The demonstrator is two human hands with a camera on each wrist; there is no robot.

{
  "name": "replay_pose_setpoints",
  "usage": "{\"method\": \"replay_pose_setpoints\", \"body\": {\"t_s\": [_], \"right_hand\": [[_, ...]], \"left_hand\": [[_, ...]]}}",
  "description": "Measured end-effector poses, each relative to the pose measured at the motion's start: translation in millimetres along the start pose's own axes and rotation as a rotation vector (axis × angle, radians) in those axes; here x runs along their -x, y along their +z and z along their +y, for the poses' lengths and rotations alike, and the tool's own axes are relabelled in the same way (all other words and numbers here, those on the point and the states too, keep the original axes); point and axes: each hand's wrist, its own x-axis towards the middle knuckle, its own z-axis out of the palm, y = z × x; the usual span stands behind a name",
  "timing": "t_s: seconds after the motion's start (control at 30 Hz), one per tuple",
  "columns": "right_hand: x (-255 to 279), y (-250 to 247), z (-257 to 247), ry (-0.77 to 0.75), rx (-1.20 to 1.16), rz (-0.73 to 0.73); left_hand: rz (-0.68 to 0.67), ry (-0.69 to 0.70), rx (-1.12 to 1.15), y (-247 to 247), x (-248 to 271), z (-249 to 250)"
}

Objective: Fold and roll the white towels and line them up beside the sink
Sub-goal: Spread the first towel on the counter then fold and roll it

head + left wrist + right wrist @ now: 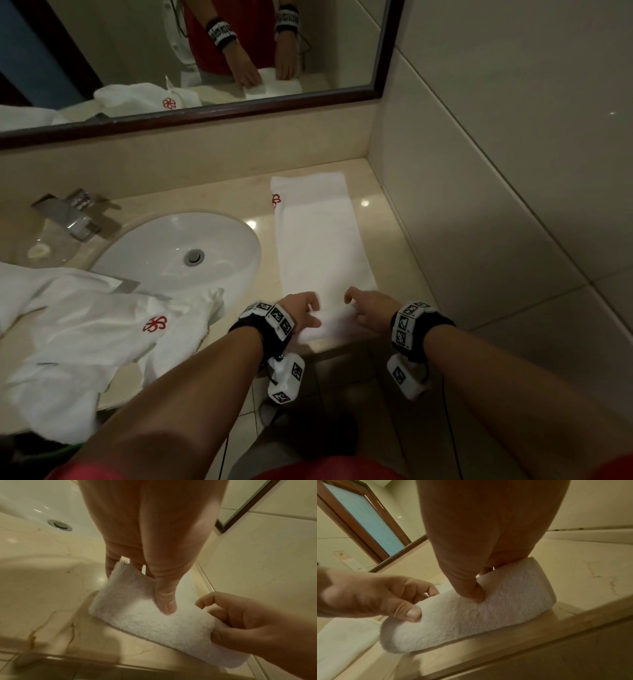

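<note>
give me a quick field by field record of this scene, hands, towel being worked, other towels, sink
left hand: grips the near end of the folded towel, thumb on top
right hand: grips the same end, thumb on top
folded towel: long white strip flat on the counter right of the sink, near end curled into a first roll
roll progress: just begun, most of the strip still flat
loose towels: unfolded white heap with red logo, left of the hands, overlapping the sink rim
sink: white oval basin with a metal drain
finished rolls: none in view
</note>
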Motion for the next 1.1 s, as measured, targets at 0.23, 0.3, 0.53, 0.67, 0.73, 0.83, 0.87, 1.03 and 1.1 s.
{"method": "replay_pose_setpoints", "body": {"t_s": [0.23, 0.3, 0.53, 0.67, 0.73, 0.83, 0.87, 1.03, 1.1], "right_hand": [[-15, -1, 1, -0.028, 0.066, 0.046], [-18, -2, 2, -0.039, 0.103, 0.085], [-26, 0, 6, -0.086, 0.225, 0.184], [-27, -1, 5, -0.103, 0.253, 0.195], [-25, -1, 5, -0.105, 0.251, 0.239], [-21, 0, 4, -0.134, 0.224, 0.308], [-19, 1, 4, -0.143, 0.214, 0.32], [-7, 12, 5, -0.218, 0.254, 0.357], [-1, 14, 8, -0.25, 0.272, 0.319]], "left_hand": [[-0.054, 0.007, -0.011, -11, -14, -1], [-0.046, 0.002, -0.027, -13, -17, -1], [-0.006, -0.028, -0.076, -17, -20, -1], [0.088, -0.066, -0.009, -12, -19, -4], [0.156, -0.071, -0.023, -10, -15, -2], [0.246, -0.021, -0.075, -10, -9, 4], [0.26, 0.006, -0.103, -9, -7, 6], [0.377, 0.095, -0.227, 4, 4, 16], [0.453, 0.117, -0.283, 12, 9, 18]]}}
